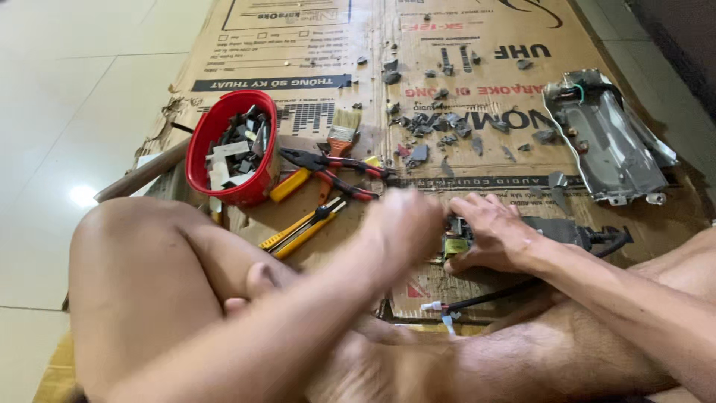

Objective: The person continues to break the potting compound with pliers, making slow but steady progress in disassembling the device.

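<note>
Left hand (406, 224) blurred, grip unreadable; right hand (492, 237) hides most of the circuit board (456, 240).

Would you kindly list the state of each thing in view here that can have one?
Left hand: blurred in motion, grip unclear.
Right hand: pressed flat on the circuit board.
Red bowl: tilted, filled with small parts.
Pliers: lying down, handles spread.
Paintbrush: lying flat, unused.
Metal casing: opened, set aside.
Cardboard: flattened, littered with grey fragments.
</note>
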